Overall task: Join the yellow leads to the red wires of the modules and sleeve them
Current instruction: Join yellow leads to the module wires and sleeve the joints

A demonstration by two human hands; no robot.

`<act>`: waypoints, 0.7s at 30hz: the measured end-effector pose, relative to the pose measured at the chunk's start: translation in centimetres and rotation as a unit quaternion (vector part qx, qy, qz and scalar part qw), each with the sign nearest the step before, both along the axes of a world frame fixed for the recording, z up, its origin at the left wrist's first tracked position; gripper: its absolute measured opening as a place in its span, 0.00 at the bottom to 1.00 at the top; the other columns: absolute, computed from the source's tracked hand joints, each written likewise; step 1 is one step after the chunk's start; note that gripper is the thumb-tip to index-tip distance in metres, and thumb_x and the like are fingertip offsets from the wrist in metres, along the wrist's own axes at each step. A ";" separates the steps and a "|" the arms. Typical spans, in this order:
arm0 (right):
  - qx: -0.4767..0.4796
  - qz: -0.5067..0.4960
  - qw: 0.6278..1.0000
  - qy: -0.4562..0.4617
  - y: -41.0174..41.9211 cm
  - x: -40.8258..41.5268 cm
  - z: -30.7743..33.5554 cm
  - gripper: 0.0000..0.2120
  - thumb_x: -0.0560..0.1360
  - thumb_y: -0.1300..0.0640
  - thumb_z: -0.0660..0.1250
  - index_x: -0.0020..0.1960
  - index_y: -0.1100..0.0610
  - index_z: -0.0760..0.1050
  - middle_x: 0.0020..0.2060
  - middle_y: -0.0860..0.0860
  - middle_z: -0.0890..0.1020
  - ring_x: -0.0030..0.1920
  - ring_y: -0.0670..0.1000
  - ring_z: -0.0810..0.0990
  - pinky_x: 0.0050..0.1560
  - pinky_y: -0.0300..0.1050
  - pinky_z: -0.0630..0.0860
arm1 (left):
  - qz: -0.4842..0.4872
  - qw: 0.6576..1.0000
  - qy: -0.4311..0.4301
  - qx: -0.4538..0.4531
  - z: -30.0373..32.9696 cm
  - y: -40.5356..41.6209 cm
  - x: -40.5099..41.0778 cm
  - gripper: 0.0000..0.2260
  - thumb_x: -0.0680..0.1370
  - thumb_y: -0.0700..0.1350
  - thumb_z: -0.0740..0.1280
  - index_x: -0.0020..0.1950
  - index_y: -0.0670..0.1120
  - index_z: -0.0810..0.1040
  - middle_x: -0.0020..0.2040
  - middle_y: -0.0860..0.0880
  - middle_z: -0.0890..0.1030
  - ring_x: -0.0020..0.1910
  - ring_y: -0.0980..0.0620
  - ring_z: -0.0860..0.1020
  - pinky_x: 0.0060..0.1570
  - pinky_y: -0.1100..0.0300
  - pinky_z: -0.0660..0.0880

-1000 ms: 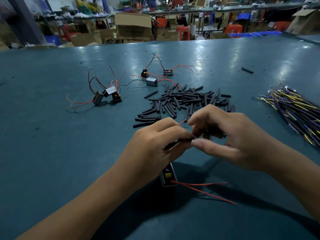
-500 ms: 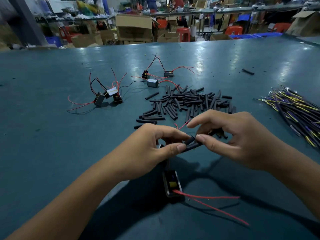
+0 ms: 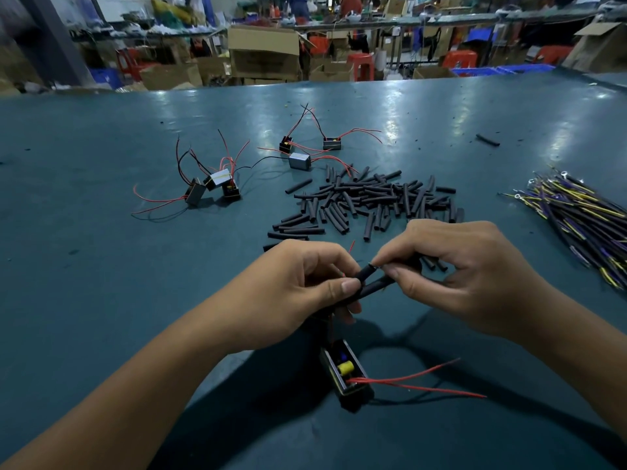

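My left hand (image 3: 302, 293) pinches a black sleeve (image 3: 368, 284) between thumb and fingers. My right hand (image 3: 464, 276) pinches a dark lead at the sleeve's open end, fingertips almost touching the left thumb. Below the hands hangs a small black module (image 3: 346, 374) with a yellow part inside and two red wires (image 3: 417, 383) trailing right. A red wire tip (image 3: 352, 246) pokes up behind my left fingers. The bundle of yellow and purple leads (image 3: 576, 218) lies at the right.
A heap of black sleeves (image 3: 366, 205) lies just beyond my hands on the teal table (image 3: 101, 283). Three modules (image 3: 213, 188) with red and black wires sit at left, three more (image 3: 300, 154) further back. One stray sleeve (image 3: 487, 140) lies far right.
My hands have moved slightly apart and lifted, exposing more of the black sleeve between them. The module under them has sunk nearer, its red wires swinging right.
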State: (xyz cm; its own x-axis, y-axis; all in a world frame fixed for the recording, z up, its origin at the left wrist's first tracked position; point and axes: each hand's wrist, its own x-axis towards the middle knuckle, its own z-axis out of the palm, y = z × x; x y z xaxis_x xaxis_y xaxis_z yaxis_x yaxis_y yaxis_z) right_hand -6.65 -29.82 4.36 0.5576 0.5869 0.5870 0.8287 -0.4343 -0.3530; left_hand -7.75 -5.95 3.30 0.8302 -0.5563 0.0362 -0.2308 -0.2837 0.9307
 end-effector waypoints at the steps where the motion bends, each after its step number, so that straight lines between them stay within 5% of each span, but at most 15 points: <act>1: 0.003 -0.005 1.000 0.000 0.1 0.0 -0.1 0.05 0.73 0.62 0.71 0.49 0.58 0.83 0.40 0.39 0.78 0.39 0.38 0.77 0.45 0.30 0.70 | 0.002 1.000 -0.005 0.004 0.0 0.0 0.0 0.04 0.81 0.44 0.66 0.51 0.44 0.79 0.45 0.46 0.87 0.45 0.47 0.86 0.47 0.57 0.81; 21: 0.042 -0.069 0.995 -0.060 1.2 -0.9 -0.8 0.02 0.72 0.65 0.71 0.44 0.60 0.83 0.37 0.43 0.76 0.37 0.39 0.73 0.44 0.30 0.68 | -0.002 0.999 0.015 -0.029 0.5 -0.5 -0.6 0.07 0.82 0.40 0.63 0.54 0.36 0.75 0.46 0.41 0.86 0.46 0.44 0.86 0.48 0.54 0.81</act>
